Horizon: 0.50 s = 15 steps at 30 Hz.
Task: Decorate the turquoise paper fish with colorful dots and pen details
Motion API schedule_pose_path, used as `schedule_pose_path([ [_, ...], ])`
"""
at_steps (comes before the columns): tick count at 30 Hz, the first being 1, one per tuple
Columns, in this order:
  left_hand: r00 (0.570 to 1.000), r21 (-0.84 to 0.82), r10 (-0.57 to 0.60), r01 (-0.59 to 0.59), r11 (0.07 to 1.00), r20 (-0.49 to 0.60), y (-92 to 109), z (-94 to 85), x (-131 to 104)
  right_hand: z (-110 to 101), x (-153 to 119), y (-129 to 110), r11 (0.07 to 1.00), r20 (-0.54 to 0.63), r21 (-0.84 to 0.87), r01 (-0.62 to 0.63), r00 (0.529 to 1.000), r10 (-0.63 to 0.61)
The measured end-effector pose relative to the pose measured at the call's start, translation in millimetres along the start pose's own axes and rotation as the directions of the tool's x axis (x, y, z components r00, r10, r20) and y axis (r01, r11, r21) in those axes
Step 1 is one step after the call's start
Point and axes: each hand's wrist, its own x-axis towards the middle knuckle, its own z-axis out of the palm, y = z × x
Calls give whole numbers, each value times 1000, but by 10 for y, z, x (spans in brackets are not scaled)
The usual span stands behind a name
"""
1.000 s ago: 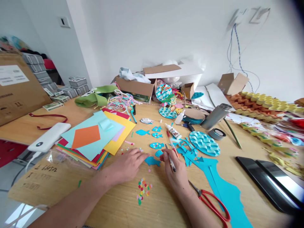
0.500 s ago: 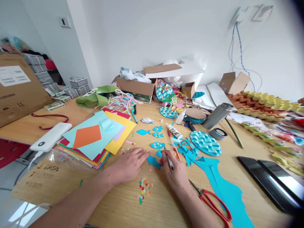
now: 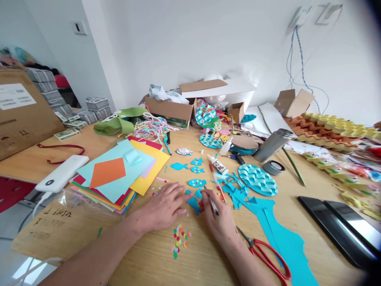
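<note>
A blue paper fish [image 3: 194, 203] lies on the table between my two hands. My left hand [image 3: 166, 204] rests beside it with fingers outstretched, the fingertips at the fish's left edge. In my right hand [image 3: 218, 218] is a pen [image 3: 214, 207], its tip end over the right side of the fish. Just beyond lie a dotted blue fish [image 3: 197, 183], a plain blue fish [image 3: 179, 166] and smaller dotted fish [image 3: 197, 169]. Coloured paper dots [image 3: 179, 240] are scattered nearer me.
Red-handled scissors [image 3: 269, 258] and a cut blue sheet [image 3: 287, 234] lie right of my right arm. Stacked coloured paper [image 3: 116, 171] is at left. A glue bottle [image 3: 218, 164], a wavy blue disc [image 3: 257, 180], a steel flask [image 3: 274, 145] and tape [image 3: 274, 167] stand beyond.
The blue fish between my hands has turned to a steeper angle. My left hand's fingers have shifted slightly towards me. The pen stays in my right hand.
</note>
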Motion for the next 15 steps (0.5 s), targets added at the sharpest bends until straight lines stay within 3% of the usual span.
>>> schedule_pose_path([
  [8, 994, 7, 103, -103, 995, -32, 74, -10, -31, 10, -1, -29, 971, -44, 214, -108, 992, 120],
  [15, 995, -9, 76, -76, 997, 62, 130, 8, -17, 34, 34, 15, 876, -119, 454, -163, 963, 241],
])
